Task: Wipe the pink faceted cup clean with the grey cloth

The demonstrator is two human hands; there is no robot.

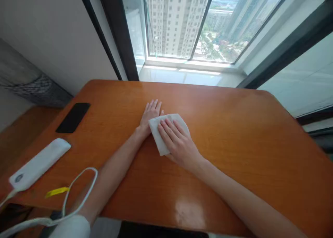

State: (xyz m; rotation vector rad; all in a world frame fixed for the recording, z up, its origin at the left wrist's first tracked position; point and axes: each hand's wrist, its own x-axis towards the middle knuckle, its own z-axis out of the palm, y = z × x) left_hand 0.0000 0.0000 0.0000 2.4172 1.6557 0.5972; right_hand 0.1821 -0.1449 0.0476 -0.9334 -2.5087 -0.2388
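A folded white paper tissue lies flat near the middle of an orange-brown wooden table, a little toward the far edge, its near corner pointing back at the person. The right hand lies on top of it, palm down with the fingers stretched out and close together, pressing the tissue to the wood rather than closing round it. The left hand rests flat on the table just beyond and to the left, fingers straight and spread slightly; its thumb side meets the tissue's far left edge, and it grips nothing. Both bare forearms run back across the tabletop toward the near edge. Well apart on the left, a black phone lies face down near the table's left rim. Nearer the person sits a long white power bank, and a white cable loops from it over the near edge, with a small yellow tag beside the loop. Beyond the table, a large dark-framed window looks down on tall apartment blocks.
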